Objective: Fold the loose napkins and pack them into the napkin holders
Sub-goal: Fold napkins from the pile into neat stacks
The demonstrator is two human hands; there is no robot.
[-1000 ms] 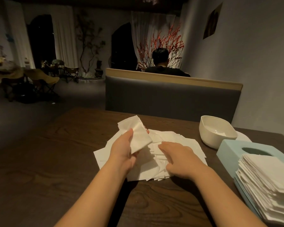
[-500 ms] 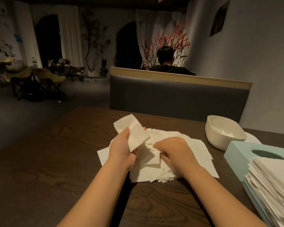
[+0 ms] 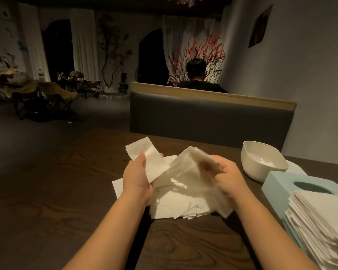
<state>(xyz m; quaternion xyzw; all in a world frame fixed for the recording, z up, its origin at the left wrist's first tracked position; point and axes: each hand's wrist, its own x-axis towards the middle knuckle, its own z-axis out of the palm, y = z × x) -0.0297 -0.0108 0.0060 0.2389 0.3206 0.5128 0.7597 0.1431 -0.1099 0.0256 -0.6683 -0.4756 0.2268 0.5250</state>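
Right hand (image 3: 225,175) has come up off the loose napkin pile (image 3: 183,203), where it lay flat half a second ago, and now lifts a fresh napkin (image 3: 185,162) clear of the heap; the sheet is motion-blurred, fingers curled on its right edge. Left hand (image 3: 138,177) unchanged: it keeps holding the folded napkin (image 3: 146,156) pinched between thumb and fingers, raised at 11 o'clock from the pile. Lifted sheet's left side sits just beside, maybe touching, the left hand; blur makes it hard to say.

Pile stays at table (image 3: 66,191) centre, many sheets still unfolded. At 3 o'clock from the pile: pale blue napkin holder (image 3: 277,184), with a tall stack of folded napkins (image 3: 324,227) at 4 o'clock in front of it. White bowl (image 3: 261,160) at 2 o'clock, apart from the pile.

Judgement: a new sheet has been picked, so the next fold is starting, likely to join the one in the left hand. Packing is not begun for these, and most of the task is left. A thin sheet may drag neighbours up with it.
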